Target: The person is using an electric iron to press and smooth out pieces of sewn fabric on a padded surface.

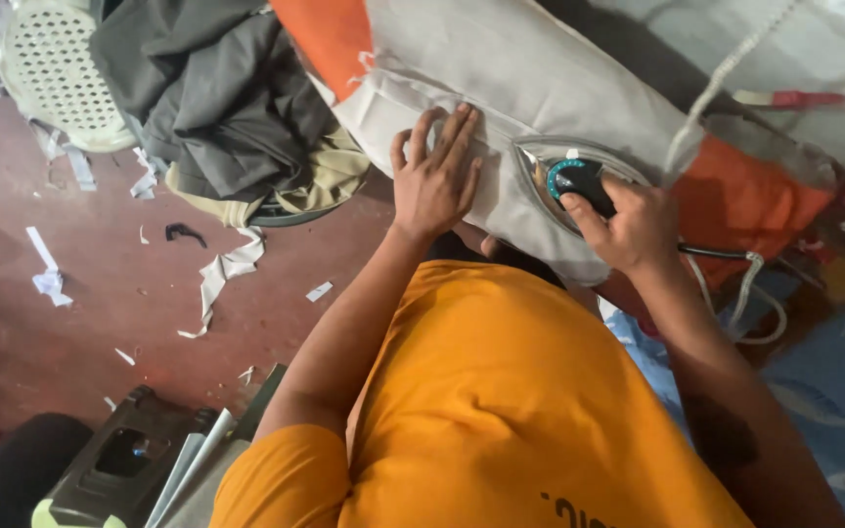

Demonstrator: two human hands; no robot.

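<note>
My left hand point(434, 176) lies flat, fingers apart, on a grey cloth point(501, 68) with orange parts, pressing it down. My right hand point(626, 223) grips the black handle of an electric iron point(567, 178) with a teal dial and a metal soleplate. The iron rests on the grey cloth just right of my left hand. Its black cord point(716, 253) runs off to the right. My orange shirt point(511, 411) fills the lower middle of the view.
A heap of dark grey and tan garments point(232, 108) lies at the upper left beside a pale perforated plastic chair point(56, 68). Scraps of white cloth point(222, 274) litter the reddish floor point(100, 293). A dark plastic stool point(134, 455) stands at the lower left. Blue patterned fabric point(833, 391) lies right.
</note>
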